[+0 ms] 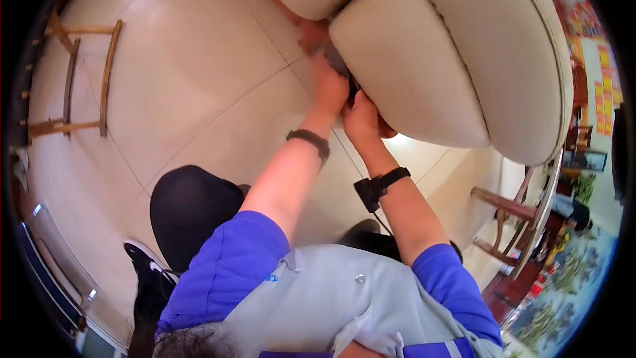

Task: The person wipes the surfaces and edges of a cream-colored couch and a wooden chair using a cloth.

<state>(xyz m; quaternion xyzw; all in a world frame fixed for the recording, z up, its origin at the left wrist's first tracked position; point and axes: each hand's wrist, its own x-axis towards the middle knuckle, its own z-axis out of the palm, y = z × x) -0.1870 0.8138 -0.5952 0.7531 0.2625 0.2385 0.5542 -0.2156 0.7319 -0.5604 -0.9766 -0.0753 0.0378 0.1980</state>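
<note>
Seat, cream, leather-look, rounded, upper rt of frame. L hand (blurred) & R hand at its lower-left edge, upper ctr; can't tell if gripping.

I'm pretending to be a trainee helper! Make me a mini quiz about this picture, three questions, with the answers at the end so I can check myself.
1. True or false: the left hand and the right hand are both down by the edge of the cream padded seat.
2. Pick one: what colour are the short sleeves?
A) Green
B) Blue
C) Yellow
3. Fill in the blank: the strap with the black box is worn on the ____ wrist.

Key: 1. True; 2. B; 3. right
</note>
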